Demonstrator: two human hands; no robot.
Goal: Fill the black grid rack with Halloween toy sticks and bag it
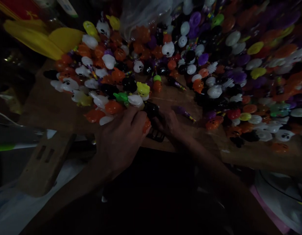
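My left hand (123,138) is closed, its fingers curled round a small orange plastic figure (146,125) that shows under the fingertips. My right hand (170,122) lies just right of it, with the fingers bent inward and dim; what they grip is hidden. Between and beyond the two hands sits a shiny black piece (152,109). Below the fingers, a black slotted part (156,134) rests at the table's near edge. White figures (136,101), a green one (120,97) and a yellow one (143,88) lie right beyond my left hand.
Heaps of orange, white, black and purple figures (214,91) cover the brown table (55,112) at left, back and right. A purple-topped stick (186,114) lies right of my right hand. Yellow material (65,39) and clear plastic (146,16) are behind. A slotted wooden board (46,163) juts out front left.
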